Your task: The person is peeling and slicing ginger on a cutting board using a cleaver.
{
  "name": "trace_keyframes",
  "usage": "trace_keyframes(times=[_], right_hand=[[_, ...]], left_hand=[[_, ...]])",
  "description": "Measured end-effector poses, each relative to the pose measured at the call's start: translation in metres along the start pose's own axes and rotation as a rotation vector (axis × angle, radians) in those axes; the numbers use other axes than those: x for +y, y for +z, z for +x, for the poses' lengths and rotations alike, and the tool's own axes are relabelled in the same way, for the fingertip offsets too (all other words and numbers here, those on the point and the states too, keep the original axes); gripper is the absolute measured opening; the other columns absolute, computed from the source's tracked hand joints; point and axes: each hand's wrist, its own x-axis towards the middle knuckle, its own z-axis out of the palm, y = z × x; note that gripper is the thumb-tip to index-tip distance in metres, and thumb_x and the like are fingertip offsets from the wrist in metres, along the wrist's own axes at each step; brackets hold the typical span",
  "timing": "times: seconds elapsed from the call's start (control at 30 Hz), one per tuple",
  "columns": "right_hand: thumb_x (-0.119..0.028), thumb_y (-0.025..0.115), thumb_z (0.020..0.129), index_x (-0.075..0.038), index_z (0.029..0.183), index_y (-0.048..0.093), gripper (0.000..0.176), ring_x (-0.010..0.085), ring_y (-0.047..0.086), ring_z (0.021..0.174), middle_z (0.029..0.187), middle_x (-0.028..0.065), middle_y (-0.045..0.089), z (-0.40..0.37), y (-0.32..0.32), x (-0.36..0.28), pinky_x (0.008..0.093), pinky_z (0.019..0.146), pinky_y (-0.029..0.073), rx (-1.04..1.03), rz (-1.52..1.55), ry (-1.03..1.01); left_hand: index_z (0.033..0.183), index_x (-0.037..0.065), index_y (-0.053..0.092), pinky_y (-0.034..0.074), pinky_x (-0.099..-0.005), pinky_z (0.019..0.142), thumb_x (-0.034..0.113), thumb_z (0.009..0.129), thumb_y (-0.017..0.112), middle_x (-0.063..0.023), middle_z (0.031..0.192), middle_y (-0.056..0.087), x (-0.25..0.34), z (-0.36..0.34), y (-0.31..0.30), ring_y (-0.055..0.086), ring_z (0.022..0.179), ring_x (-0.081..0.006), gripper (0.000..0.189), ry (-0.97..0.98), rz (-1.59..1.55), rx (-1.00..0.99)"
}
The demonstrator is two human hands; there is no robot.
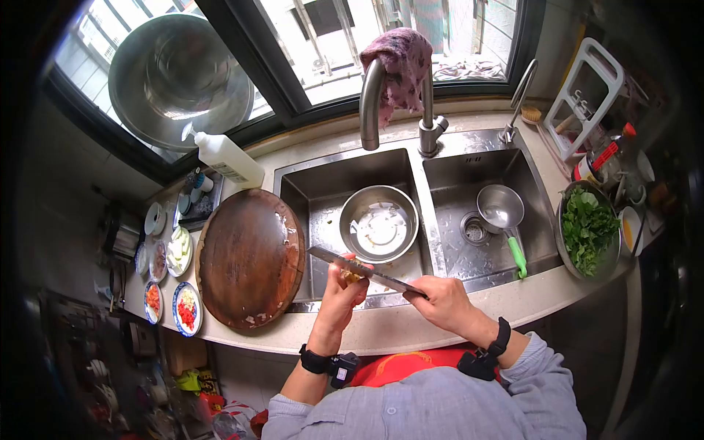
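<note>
My left hand (339,299) is closed around a small yellow-brown lump (353,276) that looks like ginger, partly hidden by fingers and blade. In my right hand (444,301) is the handle of a kitchen knife (381,277). Its blade points left and lies across the lump, its tip beyond my left fingers. Both hands are over the front edge of the left sink basin (315,213). Just past them, a round metal bowl (350,246) with whitish pieces in it stands in that basin.
A round wooden chopping board (249,257) lies left of the sink, beside small plates of cut food (186,309). A green-handled ladle (501,209) rests in the right basin. A faucet (370,110) arches above; a bowl of leafy greens (589,231) stands right.
</note>
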Motion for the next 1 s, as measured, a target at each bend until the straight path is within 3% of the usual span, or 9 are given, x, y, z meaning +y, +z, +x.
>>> trace_keyframes(times=[0.03, 0.1, 0.2, 0.3, 0.4, 0.5, 0.73, 0.8, 1.0], right_hand=[[-0.015, 0.058, 0.075, -0.006, 0.081, 0.061, 0.011, 0.0297, 0.058, 0.064, 0.071, 0.0121, 0.058, 0.000, -0.001, 0.000, 0.0372, 0.055, 0.046, 0.001, 0.000, 0.000], [-0.016, 0.058, 0.075, -0.006, 0.080, 0.061, 0.011, 0.0297, 0.058, 0.064, 0.070, 0.0120, 0.058, 0.001, -0.004, 0.000, 0.0373, 0.055, 0.046, -0.006, -0.002, 0.009], [-0.016, 0.059, 0.075, -0.006, 0.080, 0.061, 0.011, 0.0297, 0.057, 0.063, 0.070, 0.0120, 0.058, -0.001, -0.005, 0.006, 0.0373, 0.054, 0.045, -0.048, 0.014, 0.043], [-0.015, 0.062, 0.073, -0.003, 0.074, 0.062, 0.012, 0.0286, 0.056, 0.056, 0.064, 0.0138, 0.056, 0.000, -0.006, 0.001, 0.0352, 0.050, 0.043, 0.018, 0.054, 0.023], [-0.016, 0.062, 0.074, -0.003, 0.076, 0.063, 0.013, 0.0282, 0.057, 0.057, 0.065, 0.0134, 0.058, 0.000, -0.005, 0.001, 0.0345, 0.050, 0.044, 0.033, 0.104, -0.004], [-0.016, 0.063, 0.074, -0.004, 0.078, 0.063, 0.013, 0.0280, 0.058, 0.058, 0.066, 0.0131, 0.059, -0.001, -0.004, 0.004, 0.0339, 0.051, 0.045, 0.010, 0.101, -0.032], [-0.017, 0.063, 0.074, -0.004, 0.076, 0.063, 0.013, 0.0287, 0.058, 0.059, 0.066, 0.0131, 0.059, -0.003, -0.003, 0.006, 0.0344, 0.052, 0.045, -0.041, 0.078, 0.022], [-0.015, 0.058, 0.075, -0.005, 0.078, 0.060, 0.011, 0.0314, 0.056, 0.063, 0.070, 0.0126, 0.057, -0.003, 0.000, 0.008, 0.0377, 0.053, 0.045, -0.029, 0.083, 0.018], [-0.010, 0.060, 0.072, -0.007, 0.081, 0.061, 0.010, 0.0280, 0.058, 0.061, 0.070, 0.0104, 0.058, -0.001, 0.009, 0.010, 0.0361, 0.053, 0.046, 0.114, -0.005, -0.083]], left_hand=[[0.122, 0.013, 0.034, 0.033, -0.0179, 0.046, -0.004, 0.078, 0.054, -0.0087, 0.100, 0.055, 0.002, -0.001, 0.001, 0.044, 0.060, -0.0071, 0.052, 0.000, 0.001, 0.000], [0.128, 0.009, 0.033, 0.031, -0.0159, 0.047, -0.001, 0.078, 0.055, 0.0012, 0.082, 0.047, 0.010, -0.004, 0.004, 0.041, 0.059, -0.0038, 0.056, -0.002, 0.101, 0.033], [0.132, 0.006, 0.031, 0.032, -0.0159, 0.048, 0.002, 0.079, 0.054, 0.0022, 0.082, 0.046, 0.019, -0.004, 0.005, 0.041, 0.060, -0.0042, 0.058, -0.098, -0.112, 0.108], [0.132, 0.007, 0.030, 0.033, -0.0159, 0.050, 0.003, 0.080, 0.054, 0.0020, 0.085, 0.048, 0.022, -0.005, 0.000, 0.042, 0.063, -0.0046, 0.057, -0.103, -0.089, -0.027], [0.132, 0.008, 0.030, 0.033, -0.0164, 0.050, 0.001, 0.079, 0.054, 0.0008, 0.089, 0.049, 0.025, -0.005, 0.006, 0.042, 0.064, -0.0047, 0.059, -0.173, -0.169, 0.035], [0.133, 0.008, 0.029, 0.033, -0.0164, 0.050, -0.001, 0.077, 0.056, -0.0001, 0.093, 0.050, 0.017, -0.005, 0.000, 0.043, 0.064, -0.0045, 0.062, -0.137, -0.069, -0.048], [0.107, 0.007, 0.048, 0.026, -0.0138, 0.041, 0.002, 0.077, 0.061, 0.0041, 0.078, 0.052, 0.010, -0.006, 0.006, 0.038, 0.052, -0.0006, 0.033, 0.028, 0.103, 0.018], [0.105, 0.008, 0.049, 0.026, -0.0141, 0.039, 0.002, 0.076, 0.062, 0.0044, 0.075, 0.051, 0.005, -0.004, 0.011, 0.038, 0.050, -0.0005, 0.032, 0.061, 0.092, 0.066], [0.104, 0.008, 0.049, 0.025, -0.0152, 0.036, -0.001, 0.073, 0.064, 0.0025, 0.071, 0.052, 0.000, -0.001, 0.013, 0.037, 0.045, -0.0013, 0.035, 0.074, 0.023, 0.200]])
